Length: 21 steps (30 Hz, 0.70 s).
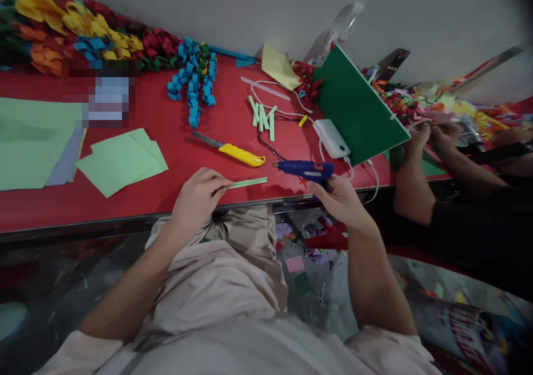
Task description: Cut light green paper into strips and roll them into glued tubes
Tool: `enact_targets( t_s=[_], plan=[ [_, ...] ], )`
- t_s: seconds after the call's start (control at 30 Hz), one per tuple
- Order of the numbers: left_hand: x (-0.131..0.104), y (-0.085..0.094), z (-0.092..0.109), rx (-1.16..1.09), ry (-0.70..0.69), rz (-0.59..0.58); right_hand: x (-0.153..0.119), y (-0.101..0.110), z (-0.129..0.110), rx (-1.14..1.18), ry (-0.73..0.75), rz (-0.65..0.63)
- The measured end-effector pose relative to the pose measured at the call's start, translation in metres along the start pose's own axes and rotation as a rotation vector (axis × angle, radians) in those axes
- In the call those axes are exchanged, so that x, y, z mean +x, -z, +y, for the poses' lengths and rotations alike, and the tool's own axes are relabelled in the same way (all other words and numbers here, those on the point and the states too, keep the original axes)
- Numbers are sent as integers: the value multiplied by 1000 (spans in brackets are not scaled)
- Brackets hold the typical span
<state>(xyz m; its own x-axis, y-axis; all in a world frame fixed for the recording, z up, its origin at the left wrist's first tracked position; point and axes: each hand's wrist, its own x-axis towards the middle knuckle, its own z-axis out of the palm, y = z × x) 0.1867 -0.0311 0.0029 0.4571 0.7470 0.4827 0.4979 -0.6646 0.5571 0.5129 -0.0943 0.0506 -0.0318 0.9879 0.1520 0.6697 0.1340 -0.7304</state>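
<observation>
My left hand (199,196) pinches one end of a light green folded paper strip (250,183), which points right over the table's front edge. In my right hand (339,197) is a dark blue hot glue gun (306,169), its nozzle aimed left, a little above and right of the strip's free end. Nozzle and strip are apart. Just beyond the strip lies a yellow utility knife (241,155) with its blade out. Several folded light green paper pieces (262,116) lie in a loose pile farther back.
Light green paper squares (125,158) and larger sheets (33,141) cover the left of the red table (183,197). Blue paper chains (194,80) lie behind. A white power bank (332,139) with cables sits before a green board (358,105). At right, a co-worker's hands (433,133) hold something pink.
</observation>
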Motion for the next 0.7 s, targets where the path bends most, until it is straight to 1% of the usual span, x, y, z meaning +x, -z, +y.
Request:
enact_targets(
  t_s=[0.07, 0.17, 0.23, 0.27, 0.3, 0.33, 0.4, 0.43, 0.47, 0.5, 0.57, 0.6, 0.67, 0.7],
  plan=[
    [-6, 3, 4, 137, -96, -55, 7, -9, 11, -41, 58, 99],
    [-16, 8, 11, 421, -230, -139, 18, -22, 24, -157, 111, 188],
    [-21, 11, 15, 534, -282, -153, 20, -30, 28, -230, 107, 236],
    [-23, 11, 16, 549, -292, -147, 18, -33, 28, -264, 99, 285],
    [-24, 12, 16, 545, -294, -143, 14, -38, 27, -301, 95, 372],
    [-26, 12, 15, 532, -291, -140, 8, -43, 24, -340, 99, 489],
    [-27, 11, 14, 501, -285, -138, -8, -58, 13, -415, 146, 752],
    [-28, 11, 12, 492, -286, -143, -16, -67, 4, -441, 211, 776],
    [-28, 11, 11, 484, -285, -147, -22, -78, -6, -465, 296, 669],
    [-29, 11, 11, 478, -280, -151, -26, -88, -17, -500, 352, 527],
    [-29, 12, 10, 475, -254, -168, -28, -108, -36, -595, 366, 230],
    [-29, 12, 9, 474, -240, -179, -25, -115, -43, -606, 369, 136],
    [-29, 13, 9, 470, -224, -203, -19, -124, -50, -607, 342, 42],
    [-29, 13, 9, 466, -222, -212, -17, -125, -50, -603, 328, 31]
  ],
)
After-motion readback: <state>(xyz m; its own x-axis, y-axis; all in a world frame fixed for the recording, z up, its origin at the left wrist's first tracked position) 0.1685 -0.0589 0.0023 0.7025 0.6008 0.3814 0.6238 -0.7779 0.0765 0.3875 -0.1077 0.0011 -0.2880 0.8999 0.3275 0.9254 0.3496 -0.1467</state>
